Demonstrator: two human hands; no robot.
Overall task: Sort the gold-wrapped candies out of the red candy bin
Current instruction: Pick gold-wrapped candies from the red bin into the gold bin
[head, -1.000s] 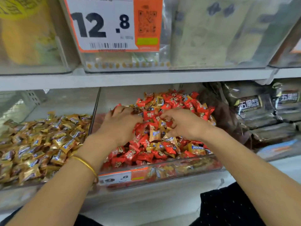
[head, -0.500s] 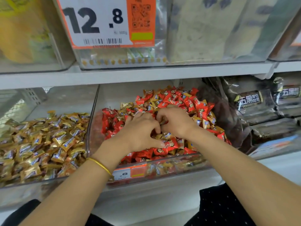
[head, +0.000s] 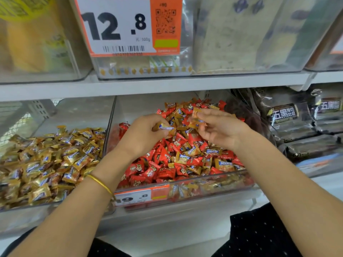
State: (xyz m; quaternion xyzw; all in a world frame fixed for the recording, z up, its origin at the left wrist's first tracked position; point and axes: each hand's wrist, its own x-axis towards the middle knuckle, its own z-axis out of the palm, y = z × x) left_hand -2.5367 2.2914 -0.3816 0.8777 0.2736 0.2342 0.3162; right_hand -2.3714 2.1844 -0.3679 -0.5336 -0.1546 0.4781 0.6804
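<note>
1. Your left hand [head: 143, 135] has curled fingers and pinches one gold-wrapped candy [head: 164, 127], a small pillow shape in shiny crinkled foil, above the red candy bin [head: 213, 179].
2. Your right hand [head: 220, 129], just beside it, holds another gold candy [head: 195, 120] between thumb and fingertips.
3. The bin is of clear hard plastic; inside, glossy red wrappers [head: 163, 171] lie mixed with gold ones.
4. The neighbour bin [head: 22, 217] on the left is heaped with gold foil candies [head: 46, 158].
5. A thin gold bracelet [head: 100, 183] circles your left wrist.
</note>
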